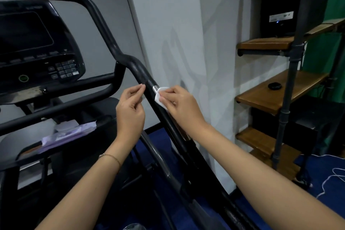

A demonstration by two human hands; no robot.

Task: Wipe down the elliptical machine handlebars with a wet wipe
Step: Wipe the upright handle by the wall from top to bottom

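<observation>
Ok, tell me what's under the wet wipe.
The wet wipe, held by the right hand, lies against the black handlebar, right next to its silver band. The stretch of bar beneath the wipe is covered, so its condition cannot be seen.

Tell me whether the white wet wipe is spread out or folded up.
Folded: the white wet wipe is a small compact pad pinched by the right hand against the black tubular handlebar.
</observation>
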